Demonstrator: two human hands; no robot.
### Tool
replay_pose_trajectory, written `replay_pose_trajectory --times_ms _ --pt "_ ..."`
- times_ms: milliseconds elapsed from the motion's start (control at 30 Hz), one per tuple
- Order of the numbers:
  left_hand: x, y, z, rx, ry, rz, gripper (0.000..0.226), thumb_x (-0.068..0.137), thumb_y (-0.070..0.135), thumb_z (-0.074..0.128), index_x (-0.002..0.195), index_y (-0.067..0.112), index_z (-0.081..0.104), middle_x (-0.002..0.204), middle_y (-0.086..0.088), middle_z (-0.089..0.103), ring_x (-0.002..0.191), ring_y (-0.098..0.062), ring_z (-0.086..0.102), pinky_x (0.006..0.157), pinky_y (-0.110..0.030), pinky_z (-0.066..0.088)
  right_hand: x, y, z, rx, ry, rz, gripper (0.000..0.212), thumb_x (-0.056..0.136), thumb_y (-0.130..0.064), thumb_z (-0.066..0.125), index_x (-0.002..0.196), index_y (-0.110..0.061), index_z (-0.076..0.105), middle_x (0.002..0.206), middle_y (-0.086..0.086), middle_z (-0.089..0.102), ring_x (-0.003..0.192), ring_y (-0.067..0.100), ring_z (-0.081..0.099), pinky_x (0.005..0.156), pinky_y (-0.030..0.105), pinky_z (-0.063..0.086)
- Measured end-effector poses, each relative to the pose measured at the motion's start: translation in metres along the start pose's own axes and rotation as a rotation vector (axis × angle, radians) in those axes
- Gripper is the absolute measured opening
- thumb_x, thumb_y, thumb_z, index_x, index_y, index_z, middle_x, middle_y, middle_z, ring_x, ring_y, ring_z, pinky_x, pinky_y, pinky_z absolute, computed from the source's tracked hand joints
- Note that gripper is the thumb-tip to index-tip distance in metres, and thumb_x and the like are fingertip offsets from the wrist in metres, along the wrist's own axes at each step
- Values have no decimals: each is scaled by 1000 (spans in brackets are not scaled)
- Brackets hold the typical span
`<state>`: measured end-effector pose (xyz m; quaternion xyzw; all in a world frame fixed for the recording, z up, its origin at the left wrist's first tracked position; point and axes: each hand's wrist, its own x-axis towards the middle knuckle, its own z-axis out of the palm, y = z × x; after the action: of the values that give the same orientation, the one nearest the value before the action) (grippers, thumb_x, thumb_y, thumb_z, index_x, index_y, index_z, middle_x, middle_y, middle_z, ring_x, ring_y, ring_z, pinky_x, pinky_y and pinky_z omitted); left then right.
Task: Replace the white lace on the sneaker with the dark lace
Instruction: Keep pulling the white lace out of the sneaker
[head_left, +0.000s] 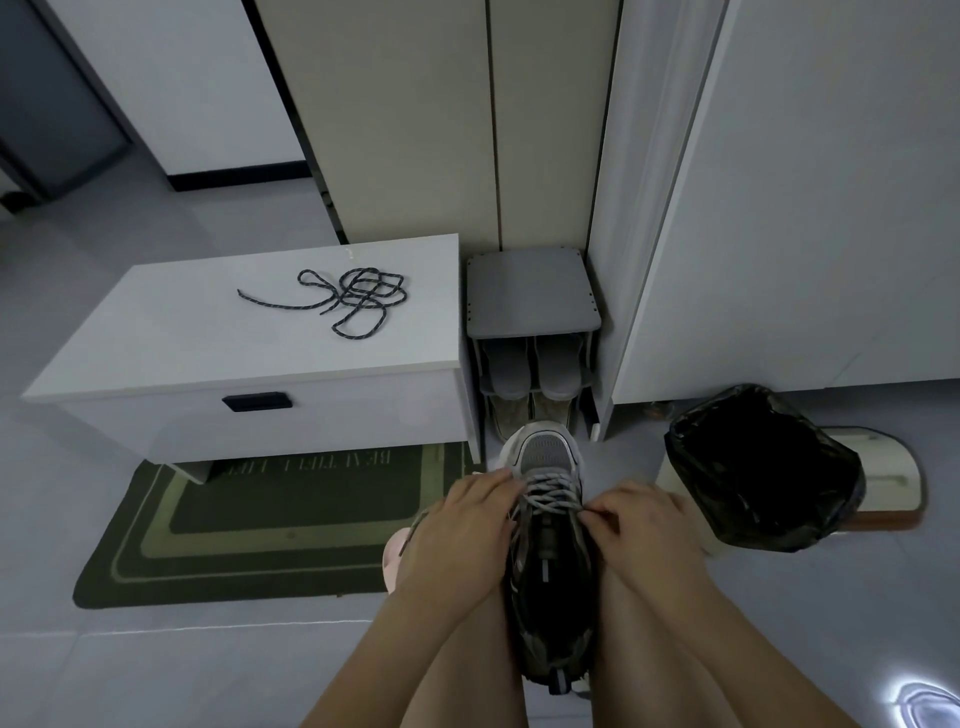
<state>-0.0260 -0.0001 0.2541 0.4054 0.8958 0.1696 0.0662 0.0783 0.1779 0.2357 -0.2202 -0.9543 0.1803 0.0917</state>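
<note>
A grey and black sneaker (550, 587) rests between my knees with its toe pointing away from me. Its white lace (551, 494) still crosses the lower eyelets near the toe; the upper eyelets look unlaced. My left hand (457, 525) holds the sneaker's left side, fingers at the lace rows. Against the shoe's right edge, my right hand (639, 525) pinches a bit of the white lace between its fingertips. The dark lace (358, 300) lies in a loose tangle on top of the white bench cabinet (249, 374), apart from both hands.
A green doormat (260, 525) lies on the floor under the cabinet's front. A small grey shoe rack (532, 296) with slippers stands beyond the sneaker. A bin with a black bag (763, 467) sits to the right, next to a wall.
</note>
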Motion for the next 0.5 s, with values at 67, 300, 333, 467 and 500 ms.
replay_pose_trajectory --times_ms 67,300,333,467,500 --pt "2 -1 6 34 -37 5 43 94 30 38 137 35 39 137 15 47 126 -9 39 101 -29 38 0 -3 0 -28 -12 50 27 81 -39 66 57 -27 61 61 -8 51 64 17 54 70 31 35" --pt "-5 -4 9 47 66 18 41 89 50 24 99 33 60 93 13 66 87 -11 58 79 -29 43 15 -8 -5 174 10 39 24 86 -35 59 108 -38 66 84 -10 65 79 17 60 80 40 46" --pt "-7 -4 9 25 64 20 40 89 50 26 100 33 61 92 13 66 85 -10 60 78 -30 44 19 -8 -6 208 -35 35 28 86 -33 61 113 -38 64 88 -9 65 82 18 60 82 41 46" --pt "-11 -5 10 -30 84 9 31 89 47 36 98 33 63 87 14 67 78 -8 62 75 -31 48 21 -6 -11 88 10 107 15 83 -42 62 80 -29 67 74 -8 65 75 17 60 80 35 41" --pt "-11 -5 10 -37 84 2 31 90 47 37 97 32 63 87 14 67 78 -7 62 75 -32 49 16 -5 -10 16 35 106 25 83 -47 57 70 -28 66 68 -8 63 70 18 60 75 34 39"
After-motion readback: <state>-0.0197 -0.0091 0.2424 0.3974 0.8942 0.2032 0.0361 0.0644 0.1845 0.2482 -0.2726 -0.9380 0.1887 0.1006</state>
